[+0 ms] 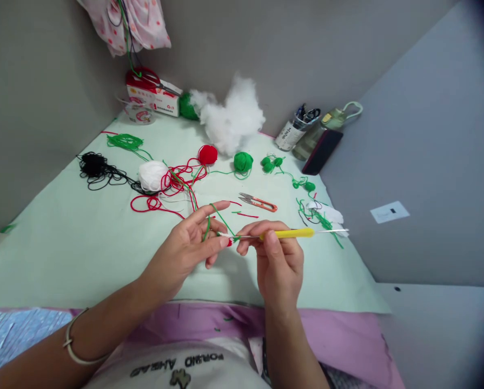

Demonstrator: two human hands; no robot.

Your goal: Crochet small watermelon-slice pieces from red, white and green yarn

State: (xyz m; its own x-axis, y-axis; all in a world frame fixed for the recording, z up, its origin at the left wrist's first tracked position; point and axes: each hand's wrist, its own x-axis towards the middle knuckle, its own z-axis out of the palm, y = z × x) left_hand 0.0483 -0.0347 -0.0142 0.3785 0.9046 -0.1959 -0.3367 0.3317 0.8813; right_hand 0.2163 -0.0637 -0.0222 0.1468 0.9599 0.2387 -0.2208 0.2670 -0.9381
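Observation:
My right hand [276,259] is closed around a crochet hook with a yellow handle [290,233], held level and pointing left. My left hand [195,240] pinches a tiny crocheted piece at the hook's tip, with a green yarn strand [219,216] looped over its raised index finger. Both hands hover above the front of a pale green table cover [63,243].
Red [207,154], green [243,161] and white [152,175] yarn balls, a black yarn tangle [93,165] and orange thread snips [258,202] lie beyond my hands. White stuffing [236,119], a red-white box [152,96], a pen cup [292,132] and small green crocheted pieces [272,163] sit at the back and right.

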